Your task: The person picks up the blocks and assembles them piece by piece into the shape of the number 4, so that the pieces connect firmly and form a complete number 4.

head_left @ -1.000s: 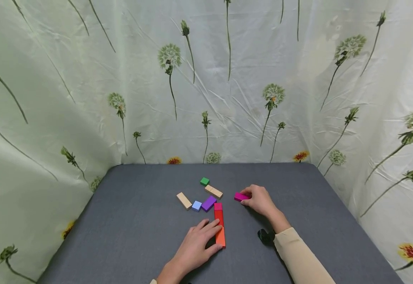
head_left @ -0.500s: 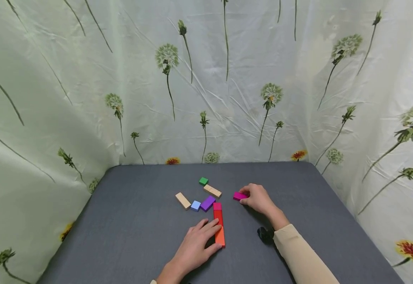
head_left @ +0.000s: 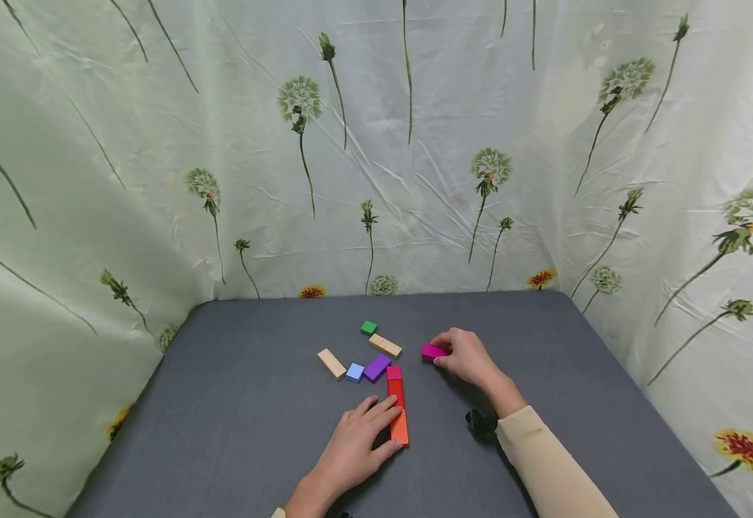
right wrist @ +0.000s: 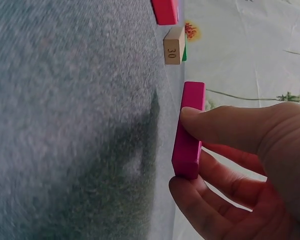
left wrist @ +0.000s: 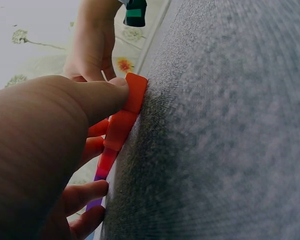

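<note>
Right grip (head_left: 470, 357): mine; clamped on the magenta block (head_left: 433, 352); thumb on one face, a fingertip at one end;
Magenta block: out to the left of my right knuckles; free end pointing left; long axis roughly crosswise to me; whether it touches the worktop (head_left: 253, 432), I cannot tell;
Left grip (head_left: 353, 442): mine; clamped on nothing; fingers apart and loosely straight, resting at the red block (head_left: 397, 388) and the orange block (head_left: 399, 429);
Order, near to far: orange block, red block, crimson block (head_left: 394, 373); end to end, running away from me;
Relation that counts most, in my judgement: crimson block left of the magenta block and slightly nearer me, a gap between; magenta long axis nearly square to that line; my left fingers the nearer to the crimson block;
Other blocks: purple block (head_left: 377, 368) just beside the crimson block; light blue block (head_left: 355, 373); plain wooden block (head_left: 332, 364); wooden block marked 30 (head_left: 386, 346); green block (head_left: 368, 328).
</note>
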